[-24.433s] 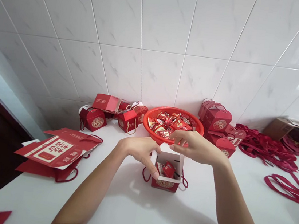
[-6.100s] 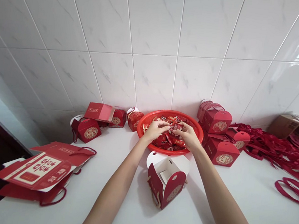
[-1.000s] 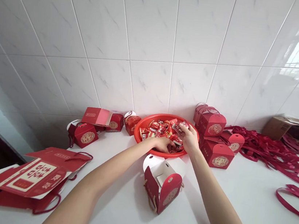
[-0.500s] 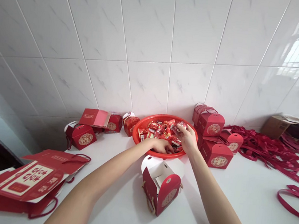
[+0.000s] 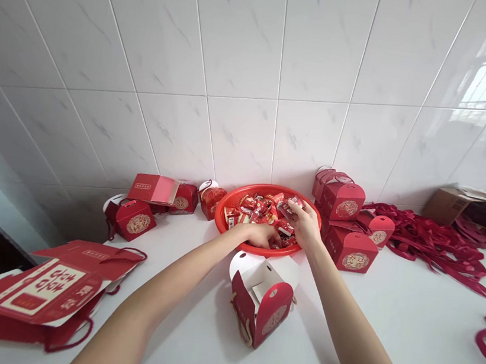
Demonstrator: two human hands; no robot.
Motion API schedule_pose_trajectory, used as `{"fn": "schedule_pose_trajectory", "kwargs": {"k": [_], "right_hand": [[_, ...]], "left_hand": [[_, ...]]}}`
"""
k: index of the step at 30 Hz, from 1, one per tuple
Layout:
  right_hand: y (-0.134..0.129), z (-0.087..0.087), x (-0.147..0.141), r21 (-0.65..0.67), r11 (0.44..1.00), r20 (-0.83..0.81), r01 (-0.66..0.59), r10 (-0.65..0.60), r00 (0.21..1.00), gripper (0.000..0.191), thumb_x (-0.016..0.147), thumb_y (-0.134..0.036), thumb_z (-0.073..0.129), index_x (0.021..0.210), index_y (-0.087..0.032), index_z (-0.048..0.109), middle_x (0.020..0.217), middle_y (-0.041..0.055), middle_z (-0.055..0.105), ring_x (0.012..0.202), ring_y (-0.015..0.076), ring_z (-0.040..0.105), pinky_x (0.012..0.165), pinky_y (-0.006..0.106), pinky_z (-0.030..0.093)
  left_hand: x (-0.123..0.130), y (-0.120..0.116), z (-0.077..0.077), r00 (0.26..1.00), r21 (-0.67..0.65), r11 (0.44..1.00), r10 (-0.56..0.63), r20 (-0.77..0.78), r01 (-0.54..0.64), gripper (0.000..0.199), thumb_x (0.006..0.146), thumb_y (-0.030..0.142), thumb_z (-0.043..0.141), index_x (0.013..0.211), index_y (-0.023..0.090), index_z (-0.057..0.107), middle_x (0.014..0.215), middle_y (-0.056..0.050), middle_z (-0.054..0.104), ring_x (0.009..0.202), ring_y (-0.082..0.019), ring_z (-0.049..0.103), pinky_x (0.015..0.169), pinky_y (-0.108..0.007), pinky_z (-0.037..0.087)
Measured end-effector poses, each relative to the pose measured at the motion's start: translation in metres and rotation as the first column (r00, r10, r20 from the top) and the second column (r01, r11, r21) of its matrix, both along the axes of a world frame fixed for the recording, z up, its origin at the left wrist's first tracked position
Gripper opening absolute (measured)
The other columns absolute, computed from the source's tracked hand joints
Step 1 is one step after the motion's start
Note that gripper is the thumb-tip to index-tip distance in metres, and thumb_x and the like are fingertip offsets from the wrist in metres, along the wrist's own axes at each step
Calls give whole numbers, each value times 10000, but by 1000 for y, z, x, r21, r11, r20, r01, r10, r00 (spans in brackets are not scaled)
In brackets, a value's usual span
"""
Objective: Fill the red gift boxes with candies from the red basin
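Red card, white inside: one open box [image 5: 269,314], upright on the white counter [image 5: 384,332], nearest the viewer. Mouth upward, one corner toward the viewer; medallion panel facing near right. Line between its two rounded end flaps runs far left to near right; which side is longer, cannot tell. Twisted tan rope handle [image 5: 242,328] hanging on the left side.

Red plastic: one round basket [image 5: 236,196], perforated wall, just behind the box. Contents: candies [image 5: 249,204] in glossy, crinkled wrappers, lying at mixed angles.

Right hand [image 5: 306,225]: grip pinching at least one dark red packet [image 5: 286,209] above the basket; packet shiny, its free end pointing left.

Left hand [image 5: 263,236]: lowered among the candies, fingers bent down; fingertips hidden, so whether the grip holds anything, cannot tell.

Red card, domed tops, pale gold medallions: stacked boxes [image 5: 341,201] right of the basket; further boxes [image 5: 137,222] to the left, one lying tipped on top.

Red card, flattened: bags [image 5: 45,287], layered, dark red cord handles, left edge.

Dark red satin: ribbon [image 5: 432,240], tangled heap, right; brown carton [image 5: 443,205] behind.
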State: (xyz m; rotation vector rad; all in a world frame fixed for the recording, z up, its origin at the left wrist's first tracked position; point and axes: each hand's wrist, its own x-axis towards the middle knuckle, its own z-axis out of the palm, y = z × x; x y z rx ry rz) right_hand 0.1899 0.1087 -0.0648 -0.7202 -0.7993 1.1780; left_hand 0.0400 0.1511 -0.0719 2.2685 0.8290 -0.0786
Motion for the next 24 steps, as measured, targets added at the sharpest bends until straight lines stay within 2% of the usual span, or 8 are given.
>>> {"fn": "schedule_pose_trajectory", "kwargs": {"k": [5, 9, 11, 13, 18, 24], "right_hand": [[-1, 1, -1, 0, 1000, -25, 5, -5, 1000, 359, 518, -377, 878, 746, -218, 650, 755, -7, 705, 730, 175, 683, 649, 275, 554], [1, 1, -2, 11, 999, -74, 52, -51, 996, 338, 521, -357, 875, 732, -216, 652, 747, -7, 702, 731, 176, 678, 670, 288, 564], [2, 0, -2, 1, 998, -89, 66, -65, 994, 342, 517, -356, 875, 733, -214, 651, 738, -9, 700, 710, 169, 670, 650, 283, 560], [2, 0, -1, -5, 998, -93, 65, -66, 994, 353, 507, -361, 878, 735, -215, 652, 724, -12, 696, 688, 162, 659, 627, 274, 552], [3, 0, -1, -1, 997, -77, 71, -71, 994, 359, 500, -369, 888, 725, -218, 651, 745, -6, 709, 702, 166, 658, 633, 274, 559], [3, 0, 0, 9, 999, -72, 40, -39, 997, 351, 508, -345, 880, 747, -215, 658, 729, -19, 697, 684, 152, 654, 633, 262, 565]], "left_hand": [[-3, -6, 7, 995, 49, 998, 26, 93, -30, 386, 582, 41, 652, 895, 223, 787, 871, -26, 768, 771, -226, 683, 671, -288, 505], [-11, -6, 12, 942, 134, 961, 197, 273, -240, 388, 647, 72, 648, 993, 195, 774, 841, -32, 750, 777, -221, 677, 714, -295, 520], [-14, -5, 14, 877, 176, 918, 261, 404, -355, 429, 667, 70, 646, 1064, 188, 758, 955, -54, 756, 882, -238, 680, 799, -311, 529], [-17, -3, 15, 834, 193, 891, 282, 475, -411, 468, 659, 64, 671, 1104, 187, 747, 1093, -72, 744, 995, -258, 669, 895, -330, 521], [-19, 0, 14, 801, 184, 889, 268, 536, -420, 522, 667, 56, 710, 1164, 212, 724, 1260, -80, 700, 1184, -287, 620, 1022, -361, 490], [-19, 0, 15, 798, 259, 839, 293, 527, -479, 535, 736, 66, 705, 1244, 230, 680, 1344, -68, 658, 1281, -279, 576, 1096, -385, 450]]}}
